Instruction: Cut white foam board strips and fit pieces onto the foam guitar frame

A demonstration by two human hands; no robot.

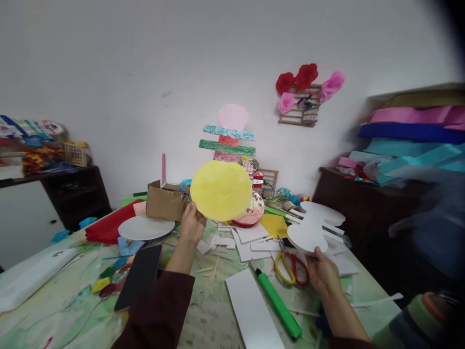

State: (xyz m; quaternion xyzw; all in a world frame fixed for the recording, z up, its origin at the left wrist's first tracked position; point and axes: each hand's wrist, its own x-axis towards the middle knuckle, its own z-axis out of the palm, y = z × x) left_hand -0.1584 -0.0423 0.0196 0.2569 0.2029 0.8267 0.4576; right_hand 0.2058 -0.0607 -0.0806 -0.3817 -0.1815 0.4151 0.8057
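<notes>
My left hand (193, 224) is closed on the lower left edge of a yellow disc (221, 191), held up above the table. The disc is the bottom part of a painted foam-board figure, with a green strip (227, 147), a blue strip (228, 132) and a pale pink round piece (233, 116) above it. My right hand (322, 272) pinches the lower edge of a white foam-board cutout (307, 236), rounded at both ends with narrow strips at its sides. Red-and-yellow scissors (285, 269) lie just left of my right hand. Nearby is a green utility knife (279, 304).
A white foam strip (253, 310) and several scraps (223, 242) cover the table's middle. At left are a dark phone (139, 277), a white plate (145, 228) and a cardboard box (165, 202). A bottle (417, 320) stands front right. Dark cabinets (348, 203) flank the table.
</notes>
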